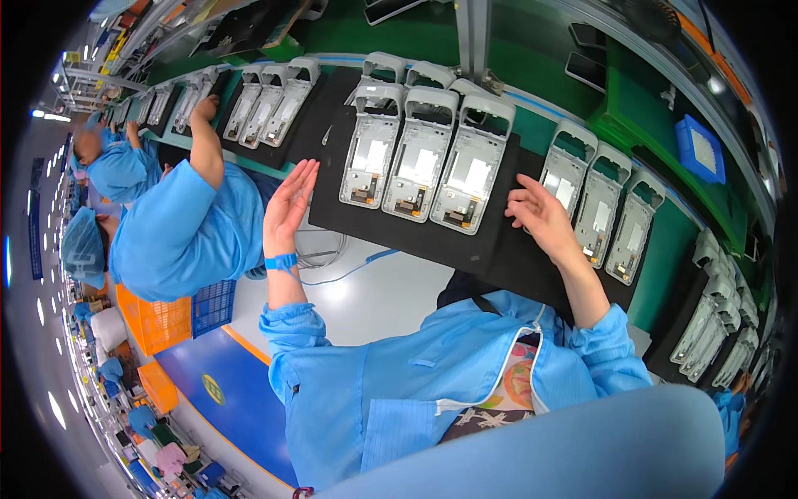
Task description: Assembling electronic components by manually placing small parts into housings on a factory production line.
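My left hand (291,200) is raised beside the left edge of a black foam mat (366,218), its fingers stretched and nothing in it. A blue strap (281,262) circles that wrist. Across the mat, my right hand (539,214) hangs by the right edge with its fingers loosely bent and apart, also without anything in it. Between the hands lie several light grey device housings with looped tops; the front ones are a left housing (371,158), a middle housing (420,166) and a right housing (472,175). Each shows a silvery plate and small connectors inside.
More grey housings (596,218) lie right of my right hand, and others (278,108) on a mat to the left. A blue tray (700,150) sits at the far right. A metal post (474,41) rises behind the mat. A co-worker (187,224) in blue works on my left.
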`<state>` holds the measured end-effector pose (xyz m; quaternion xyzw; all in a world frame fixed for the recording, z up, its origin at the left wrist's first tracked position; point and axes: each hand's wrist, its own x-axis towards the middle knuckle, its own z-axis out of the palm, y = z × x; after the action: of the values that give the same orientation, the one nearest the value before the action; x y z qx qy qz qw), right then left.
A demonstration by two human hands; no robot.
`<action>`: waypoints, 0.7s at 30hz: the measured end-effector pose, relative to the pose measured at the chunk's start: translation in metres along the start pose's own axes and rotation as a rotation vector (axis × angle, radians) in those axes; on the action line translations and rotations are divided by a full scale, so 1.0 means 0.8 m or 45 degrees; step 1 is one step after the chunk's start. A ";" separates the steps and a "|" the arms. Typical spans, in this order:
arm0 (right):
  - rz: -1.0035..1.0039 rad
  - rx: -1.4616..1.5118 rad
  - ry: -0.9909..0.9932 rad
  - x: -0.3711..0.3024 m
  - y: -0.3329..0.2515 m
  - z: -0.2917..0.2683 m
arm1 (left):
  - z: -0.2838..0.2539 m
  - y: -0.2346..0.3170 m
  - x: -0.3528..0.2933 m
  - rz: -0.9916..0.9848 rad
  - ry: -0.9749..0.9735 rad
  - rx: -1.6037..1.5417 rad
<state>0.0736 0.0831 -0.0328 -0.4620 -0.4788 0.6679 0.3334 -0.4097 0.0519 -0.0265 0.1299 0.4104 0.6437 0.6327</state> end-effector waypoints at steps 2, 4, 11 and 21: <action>0.074 -0.059 -0.014 0.012 -0.001 0.007 | -0.002 -0.002 0.003 -0.017 -0.005 0.103; -0.070 -0.306 0.001 0.023 0.017 0.018 | -0.016 0.002 0.003 -0.072 -0.001 -0.002; -0.181 -0.002 0.010 -0.024 -0.009 0.022 | -0.005 -0.012 -0.040 -0.136 0.031 -0.420; -0.188 -0.034 0.554 -0.193 -0.003 -0.133 | 0.142 -0.150 -0.102 -0.357 -0.058 -0.257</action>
<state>0.2274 -0.0182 0.0035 -0.5631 -0.4370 0.5200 0.4707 -0.2334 0.0016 -0.0092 0.0219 0.3433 0.5838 0.7354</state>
